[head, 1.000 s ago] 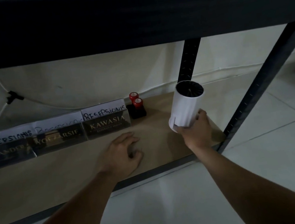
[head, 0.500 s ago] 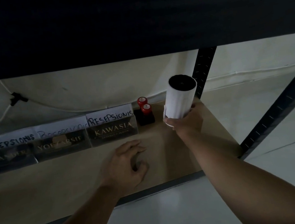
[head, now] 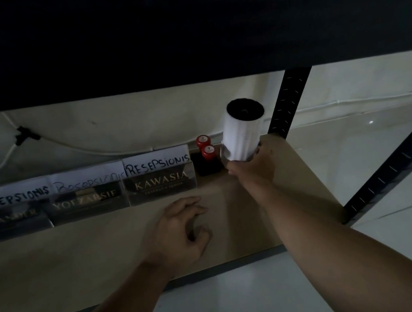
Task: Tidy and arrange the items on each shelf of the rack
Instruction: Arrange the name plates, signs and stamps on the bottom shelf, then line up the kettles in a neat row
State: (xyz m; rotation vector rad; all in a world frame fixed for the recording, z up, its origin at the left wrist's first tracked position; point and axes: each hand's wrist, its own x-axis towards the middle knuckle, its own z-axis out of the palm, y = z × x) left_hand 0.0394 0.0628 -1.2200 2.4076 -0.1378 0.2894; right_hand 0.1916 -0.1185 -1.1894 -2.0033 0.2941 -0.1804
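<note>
1. Gripping the white cylinder [head: 243,134] at its base, the right hand [head: 253,169] holds it upright near the shelf board's [head: 56,269] back right corner.
2. Nearer the front edge, the left hand [head: 181,234] rests on the board, fingers loosely curled around nothing.
3. Along the back edge, three nameplates [head: 159,177] stand in a row; two red-capped stamps [head: 207,155] sit between them and the cylinder.

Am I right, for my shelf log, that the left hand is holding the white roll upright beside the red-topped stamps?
Not quite: the head view shows the right hand holding the white roll upright beside the red-topped stamps. The left hand rests empty on the shelf.
</note>
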